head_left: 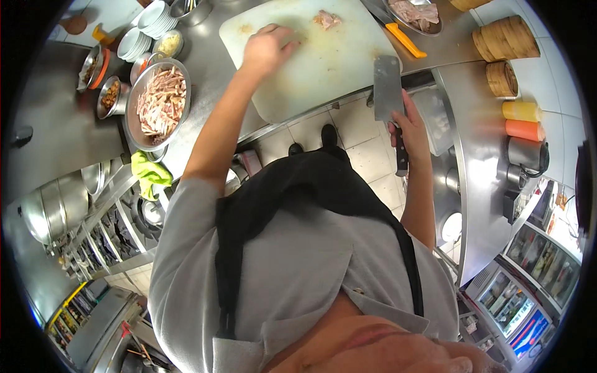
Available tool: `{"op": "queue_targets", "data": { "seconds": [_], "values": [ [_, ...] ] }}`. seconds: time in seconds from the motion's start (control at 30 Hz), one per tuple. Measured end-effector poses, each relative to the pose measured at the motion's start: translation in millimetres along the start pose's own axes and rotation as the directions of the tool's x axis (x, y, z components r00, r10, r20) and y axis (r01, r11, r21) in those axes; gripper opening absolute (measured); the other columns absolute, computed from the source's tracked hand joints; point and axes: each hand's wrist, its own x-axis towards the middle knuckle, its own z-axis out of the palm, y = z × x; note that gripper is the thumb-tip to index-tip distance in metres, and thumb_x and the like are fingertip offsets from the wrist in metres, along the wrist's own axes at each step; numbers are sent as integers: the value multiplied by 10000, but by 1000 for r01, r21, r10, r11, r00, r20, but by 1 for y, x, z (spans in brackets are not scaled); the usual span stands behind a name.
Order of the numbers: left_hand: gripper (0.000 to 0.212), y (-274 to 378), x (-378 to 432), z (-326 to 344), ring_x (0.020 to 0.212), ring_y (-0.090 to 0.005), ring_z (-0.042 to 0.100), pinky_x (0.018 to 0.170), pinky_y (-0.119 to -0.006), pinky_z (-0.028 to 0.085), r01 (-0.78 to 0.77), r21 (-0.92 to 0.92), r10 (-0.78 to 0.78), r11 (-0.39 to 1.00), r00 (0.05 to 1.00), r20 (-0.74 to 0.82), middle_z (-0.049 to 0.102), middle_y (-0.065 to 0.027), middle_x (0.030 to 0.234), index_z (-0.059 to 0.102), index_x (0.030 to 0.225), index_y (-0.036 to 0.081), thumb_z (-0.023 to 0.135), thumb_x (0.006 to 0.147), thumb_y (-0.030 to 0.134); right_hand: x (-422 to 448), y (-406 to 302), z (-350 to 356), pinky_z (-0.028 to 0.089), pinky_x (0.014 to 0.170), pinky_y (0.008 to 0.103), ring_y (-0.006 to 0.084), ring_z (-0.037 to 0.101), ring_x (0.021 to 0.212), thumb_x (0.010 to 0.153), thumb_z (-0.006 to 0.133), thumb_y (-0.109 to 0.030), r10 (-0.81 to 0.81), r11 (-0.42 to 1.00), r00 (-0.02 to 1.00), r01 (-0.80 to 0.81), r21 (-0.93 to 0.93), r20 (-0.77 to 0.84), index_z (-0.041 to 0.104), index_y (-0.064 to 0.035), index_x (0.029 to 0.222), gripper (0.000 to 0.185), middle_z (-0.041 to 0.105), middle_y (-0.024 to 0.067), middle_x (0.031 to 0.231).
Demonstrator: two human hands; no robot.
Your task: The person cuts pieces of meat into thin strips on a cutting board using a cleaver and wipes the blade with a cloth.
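Note:
My right hand (411, 128) grips the black riveted handle of a Chinese cleaver (388, 88). Its broad blade points away from me and overlaps the near right corner of a white plastic cutting board (317, 84). Over the left part of that board is my left hand (268, 49), fingers somewhat apart and holding nothing that I can see. A small piece of meat (327, 19), apparently cooked, lies toward the board's far side, right of my left hand. Left of my forearm, a metal bowl (185, 100) holds many meat strips (161, 102).
An orange-handled knife (406, 41) lies right of the board, near a metal dish of meat pieces (415, 14). Bamboo steamers (506, 38) stand farther right. Stacked white dishes (156, 19) and small ingredient bowls (112, 95) are at left. A green cloth (150, 173) hangs below the bowl.

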Motion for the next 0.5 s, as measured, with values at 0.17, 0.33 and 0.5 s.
{"op": "queue_targets", "data": {
  "seconds": [0.17, 0.33, 0.5],
  "values": [
    [478, 50, 68, 45, 1134, -305, 679, 967, -430, 554, -29, 174, 29, 984, 1000, 6, 703, -124, 1227, 731, 1248, 158, 692, 916, 499, -12, 17, 0, 443, 437, 249, 91, 522, 515, 1012, 550, -107, 31, 998, 992, -24, 62, -120, 354, -197, 1651, 674, 593, 37, 746],
    [403, 49, 103, 68, 1064, -305, 704, 957, -464, 543, -96, 291, 24, 952, 970, 242, 730, -128, 1150, 725, 1161, 107, 597, 988, 448, -14, 27, -2, 468, 437, 267, 96, 570, 581, 998, 597, -83, 3, 998, 995, 3, 65, -101, 383, -140, 1629, 669, 624, 50, 765],
    [361, 31, 107, 69, 1011, -320, 720, 934, -478, 534, -94, 322, 15, 942, 970, 241, 753, -129, 1065, 724, 1099, 87, 539, 1034, 389, -11, 17, 3, 461, 437, 266, 98, 567, 572, 992, 582, -73, 31, 999, 994, -27, 44, -103, 378, -145, 1632, 676, 621, 51, 764]
  ]
}}
